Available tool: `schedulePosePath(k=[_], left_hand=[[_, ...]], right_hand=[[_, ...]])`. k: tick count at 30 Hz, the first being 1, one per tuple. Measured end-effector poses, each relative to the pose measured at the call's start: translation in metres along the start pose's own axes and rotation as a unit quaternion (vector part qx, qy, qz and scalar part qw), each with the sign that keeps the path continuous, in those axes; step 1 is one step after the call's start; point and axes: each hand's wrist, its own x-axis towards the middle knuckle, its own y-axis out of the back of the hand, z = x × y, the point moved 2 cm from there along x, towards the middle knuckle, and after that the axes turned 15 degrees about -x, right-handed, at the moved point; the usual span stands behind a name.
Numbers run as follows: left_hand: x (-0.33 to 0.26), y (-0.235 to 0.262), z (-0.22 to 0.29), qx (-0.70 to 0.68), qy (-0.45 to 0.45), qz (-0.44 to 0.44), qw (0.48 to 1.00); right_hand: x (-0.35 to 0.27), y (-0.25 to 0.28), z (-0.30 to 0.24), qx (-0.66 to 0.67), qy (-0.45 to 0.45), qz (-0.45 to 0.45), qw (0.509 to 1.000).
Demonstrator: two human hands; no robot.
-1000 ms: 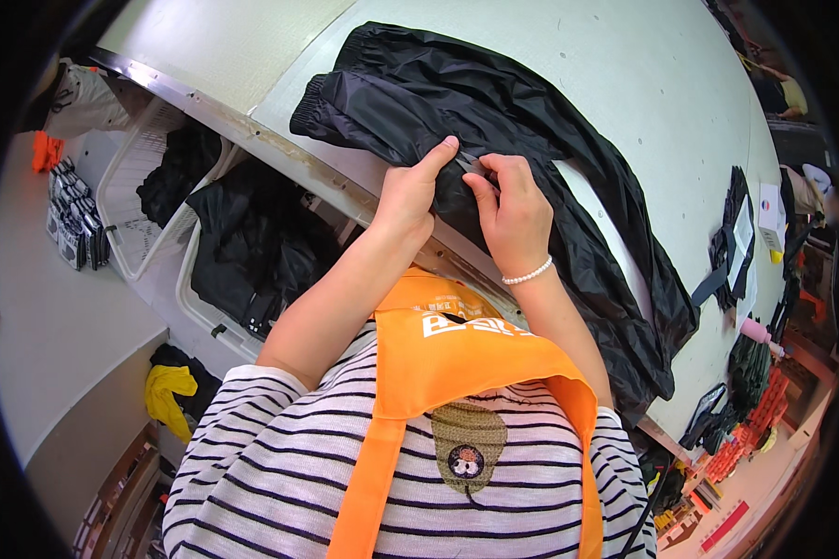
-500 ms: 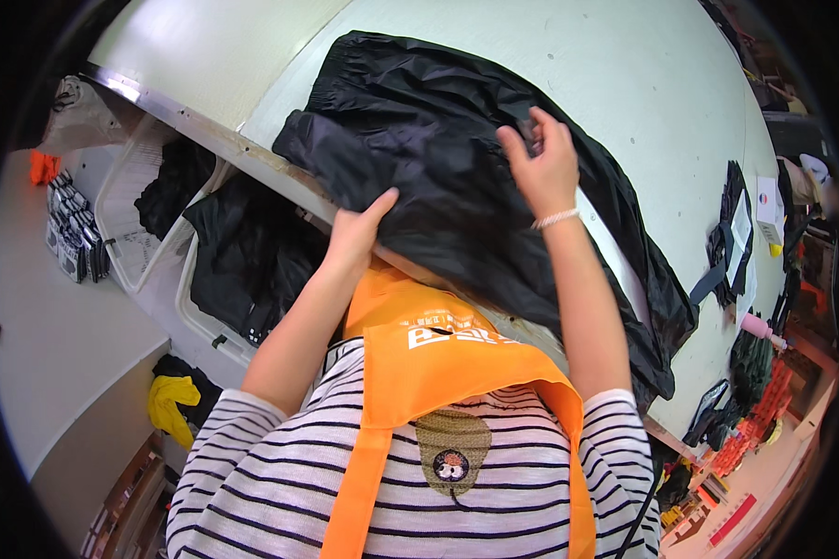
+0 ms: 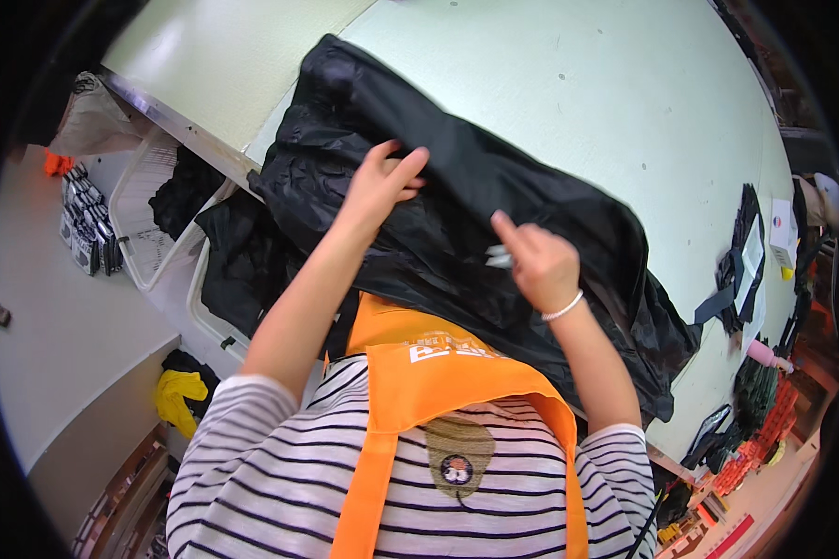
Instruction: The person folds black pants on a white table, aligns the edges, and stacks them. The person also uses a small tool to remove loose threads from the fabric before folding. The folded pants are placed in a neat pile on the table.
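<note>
A pair of black trousers (image 3: 550, 200), thin and slightly shiny, lies crumpled across the pale table, its near side hanging over the edge by my apron. My left hand (image 3: 379, 191) rests over the upper left part of the cloth, thumb and fingers apart, and grips nothing that I can see. To its right, my right hand (image 3: 543, 265) is closed with the index finger stretched toward the fabric. From it stick out two short silvery points, which look like thread snips (image 3: 499, 256); their handle is hidden in the palm.
White plastic crates (image 3: 140, 247) with black clothes stand below the table edge (image 3: 186, 121) at left. Packaged items (image 3: 86, 224) are stacked on the floor beyond. At the table's right lie black pieces (image 3: 732, 270), a white box (image 3: 783, 233) and a pink cone (image 3: 763, 353).
The trousers' upper layer has been turned over, and the gathered edge no longer shows. My left hand has moved up onto the cloth; my right hand has come down, its silvery points now showing.
</note>
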Motion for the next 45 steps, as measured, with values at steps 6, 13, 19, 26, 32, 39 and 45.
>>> schedulePosePath(k=[6, 13, 19, 26, 32, 39, 45], left_hand=[[0.024, -0.026, -0.025, -0.226, 0.004, 0.002, 0.974], [-0.004, -0.018, -0.015, -0.318, 0.035, -0.108, 0.941], [-0.014, 0.012, -0.028, -0.306, 0.073, -0.04, 0.948], [-0.011, 0.046, -0.029, -0.199, 0.014, 0.052, 0.979], [-0.029, 0.046, -0.017, -0.322, 0.019, 0.004, 0.947], [-0.043, 0.045, -0.001, -0.188, 0.068, -0.034, 0.979], [-0.048, 0.04, 0.003, -0.18, 0.052, -0.006, 0.982]], right_hand=[[-0.043, -0.015, -0.035, 0.269, -0.111, -0.093, 0.952], [0.053, -0.002, -0.002, 0.341, -0.288, 0.088, 0.89], [0.072, -0.028, -0.043, 0.439, -0.22, -0.046, 0.87], [0.053, -0.049, -0.097, 0.473, -0.115, -0.101, 0.868], [0.071, -0.023, -0.056, 0.387, -0.281, 0.062, 0.876], [0.076, -0.022, -0.055, 0.36, -0.267, 0.057, 0.892], [0.065, -0.004, -0.07, 0.422, -0.258, 0.001, 0.869]])
